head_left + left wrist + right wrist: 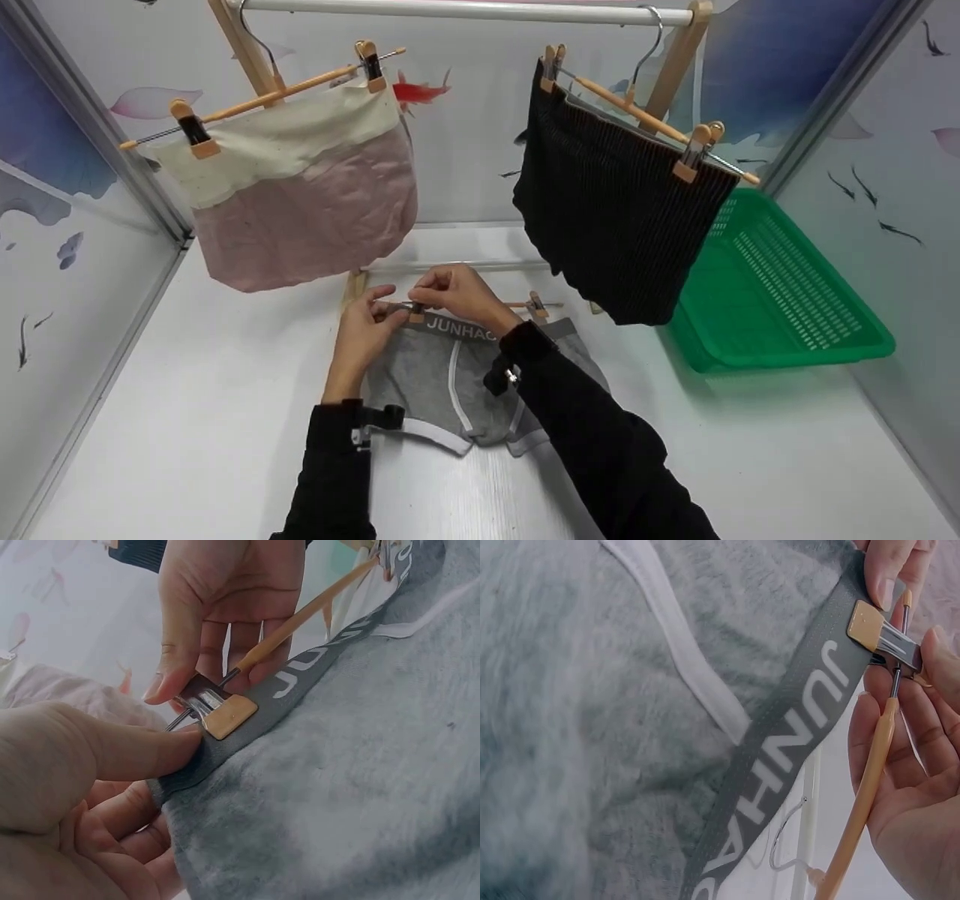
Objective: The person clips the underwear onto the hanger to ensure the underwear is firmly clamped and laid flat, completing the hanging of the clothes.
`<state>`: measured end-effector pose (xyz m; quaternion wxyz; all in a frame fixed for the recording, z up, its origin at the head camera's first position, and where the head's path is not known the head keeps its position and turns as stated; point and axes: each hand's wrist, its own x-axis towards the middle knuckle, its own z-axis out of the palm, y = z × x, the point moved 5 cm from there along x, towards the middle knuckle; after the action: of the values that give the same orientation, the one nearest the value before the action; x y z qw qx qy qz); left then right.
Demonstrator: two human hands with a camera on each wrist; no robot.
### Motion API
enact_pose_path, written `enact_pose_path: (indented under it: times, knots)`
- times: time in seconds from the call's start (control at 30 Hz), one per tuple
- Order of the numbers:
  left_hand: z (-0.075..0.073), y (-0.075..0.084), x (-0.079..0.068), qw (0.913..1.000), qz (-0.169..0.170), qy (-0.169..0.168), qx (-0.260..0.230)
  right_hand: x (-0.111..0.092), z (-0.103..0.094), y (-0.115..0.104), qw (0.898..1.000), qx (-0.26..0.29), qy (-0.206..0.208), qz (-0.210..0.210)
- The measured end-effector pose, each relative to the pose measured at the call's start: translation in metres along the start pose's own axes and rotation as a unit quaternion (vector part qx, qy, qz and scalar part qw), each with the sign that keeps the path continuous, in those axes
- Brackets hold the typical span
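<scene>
Grey boxer briefs [420, 382] with white trim and a dark lettered waistband [787, 742] lie spread below the rack. My left hand [360, 341] pinches the waistband's left corner between thumb and fingers, beside a clip. With thumb and fingers my right hand [469, 296] grips the handles of that clip [217, 709], whose tan pad lies against the waistband. The clip sits on the bar of a wooden hanger [866, 780]. A second clip [536, 304] is at the hanger's other end, by the waistband; in the head view my right forearm covers part of the briefs.
Overhead, pink-and-cream briefs [307, 210] and a black ribbed garment [607, 202] hang from clip hangers on a white rail [472, 9]. A green plastic basket [795, 352] stands at the right. Printed panels [892, 247] enclose the white table [202, 420].
</scene>
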<state>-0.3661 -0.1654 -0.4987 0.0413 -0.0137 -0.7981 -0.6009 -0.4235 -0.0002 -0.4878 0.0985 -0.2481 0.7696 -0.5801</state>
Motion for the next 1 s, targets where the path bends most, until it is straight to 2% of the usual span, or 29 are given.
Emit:
enact_pose_path:
  times: [0.13, 0.33, 0.57, 0.73, 0.83, 1.0]
  knots:
    - [0.000, 0.000, -0.001, 0.9999, -0.004, 0.012, -0.010, -0.001, 0.001, 0.000, 1.000, 0.008, -0.003, -0.004]
    - [0.003, -0.004, -0.003, 0.9997, -0.018, 0.000, -0.019, -0.004, 0.004, 0.004, 1.000, -0.014, -0.014, 0.001]
    - [0.001, -0.003, -0.001, 1.0000, -0.003, 0.005, -0.001, -0.003, 0.005, 0.001, 0.996, -0.085, -0.016, 0.001]
    - [0.003, -0.005, 0.001, 1.0000, -0.009, -0.004, 0.001, -0.005, 0.001, 0.000, 0.993, -0.120, -0.008, 0.012]
    - [0.005, -0.007, 0.003, 0.9998, -0.011, -0.008, 0.014, -0.009, -0.004, -0.001, 0.992, -0.120, -0.002, 0.024]
    - [0.002, -0.008, 0.003, 0.9990, -0.008, 0.006, 0.043, -0.017, -0.014, -0.006, 0.992, -0.119, 0.004, 0.028]
